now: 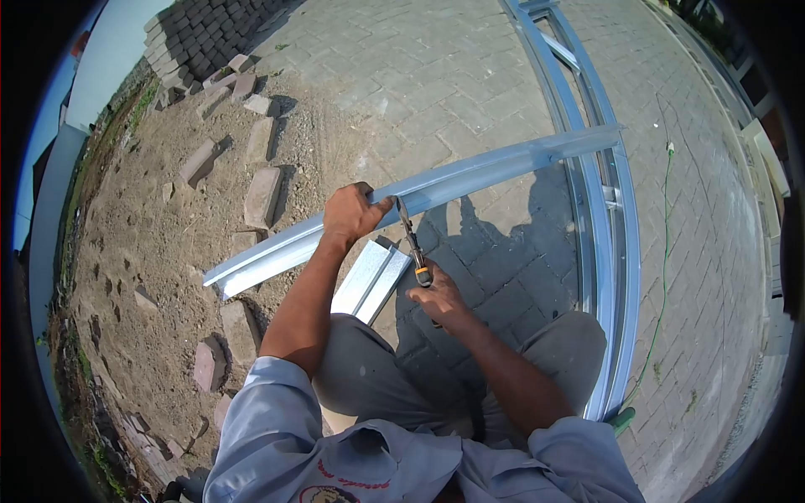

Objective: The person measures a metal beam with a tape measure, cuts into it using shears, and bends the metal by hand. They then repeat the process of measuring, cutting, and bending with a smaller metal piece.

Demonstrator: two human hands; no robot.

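Observation:
A long metal channel (495, 166) lies across the view, its right end over a metal frame (591, 226). My left hand (354, 212) is closed round the channel's edge near its middle. In my right hand (440, 298) are snips (414, 247) with dark handles and an orange band, their jaws at the channel's near edge beside my left thumb. Whether the jaws are closed on the metal is too small to tell. Below the channel, next to my knee, is a shorter, wider metal piece (369, 281).
Loose paving blocks (263, 197) lie on sandy ground at left, with a block stack (201, 38) behind. Grey pavers (402, 75) cover the middle and right. A green cord (667, 243) runs along the right. My bent knees are close below my hands.

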